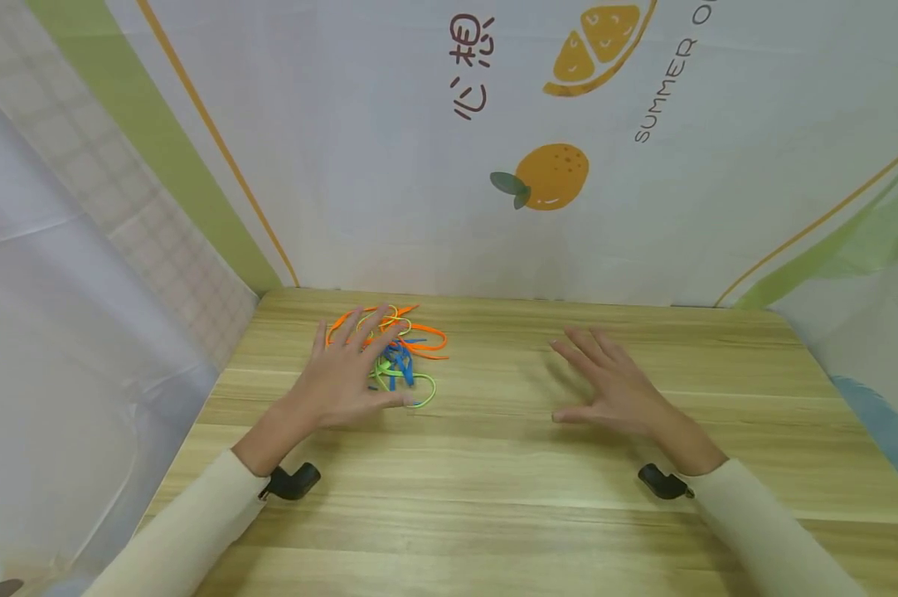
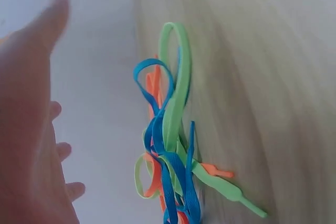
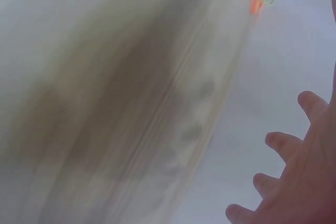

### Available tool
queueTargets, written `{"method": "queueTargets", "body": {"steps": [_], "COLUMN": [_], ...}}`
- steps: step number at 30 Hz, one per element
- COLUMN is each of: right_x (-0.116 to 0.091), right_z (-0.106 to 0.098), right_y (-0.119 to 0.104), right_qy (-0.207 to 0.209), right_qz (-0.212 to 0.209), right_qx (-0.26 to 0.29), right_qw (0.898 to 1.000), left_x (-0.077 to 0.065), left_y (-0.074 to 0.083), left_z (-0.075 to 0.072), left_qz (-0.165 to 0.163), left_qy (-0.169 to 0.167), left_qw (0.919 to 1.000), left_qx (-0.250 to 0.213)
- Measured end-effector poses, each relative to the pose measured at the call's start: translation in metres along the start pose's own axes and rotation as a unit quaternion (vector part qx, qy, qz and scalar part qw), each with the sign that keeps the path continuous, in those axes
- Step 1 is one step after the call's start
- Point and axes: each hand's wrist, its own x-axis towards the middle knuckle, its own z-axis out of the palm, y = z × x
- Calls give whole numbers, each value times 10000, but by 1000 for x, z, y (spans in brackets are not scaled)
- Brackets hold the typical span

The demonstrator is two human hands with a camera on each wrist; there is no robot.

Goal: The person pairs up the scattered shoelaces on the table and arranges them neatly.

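Note:
A loose tangle of flat shoelaces lies toward the back left of the wooden table. In it are an orange shoelace (image 1: 428,328), a blue shoelace (image 1: 400,358) and a yellow-green shoelace (image 1: 432,383). Over the tangle hovers my left hand (image 1: 344,377), fingers spread and holding nothing; it hides part of the laces. The left wrist view shows the blue lace (image 2: 167,174) looped across the green lace (image 2: 178,93), apart from the hand. My right hand (image 1: 616,390) is raised above the table's right half, fingers spread, with nothing in it.
The wood-grain table (image 1: 493,497) ends at a white curtain (image 1: 389,166) printed with oranges and lettering. More fabric (image 1: 60,332) hangs along the left side. A small black device (image 1: 292,481) sits at the left wrist, another black device (image 1: 663,481) at the right.

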Motion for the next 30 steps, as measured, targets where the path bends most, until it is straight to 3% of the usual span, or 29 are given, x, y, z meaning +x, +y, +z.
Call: {"method": "queueTargets", "body": {"steps": [8, 12, 24, 30], "right_x": [36, 55, 108, 128], "right_z": [11, 19, 36, 46], "right_y": [-28, -38, -70, -84], "right_qy": [-115, -59, -157, -227], "right_qz": [-14, -97, -83, -78], "right_qx": [1349, 1753, 1902, 1779], "right_qw": [9908, 9845, 9816, 9838], "left_x": [6, 6, 8, 13], "left_y": [-23, -36, -52, -55], "left_z": [4, 7, 9, 12], "left_qz": [-538, -865, -1276, -1176], "left_qy": [210, 103, -499, -534], "left_qw": [9913, 9850, 9776, 9831], "left_qx": [-1183, -1487, -1600, -1298]}}
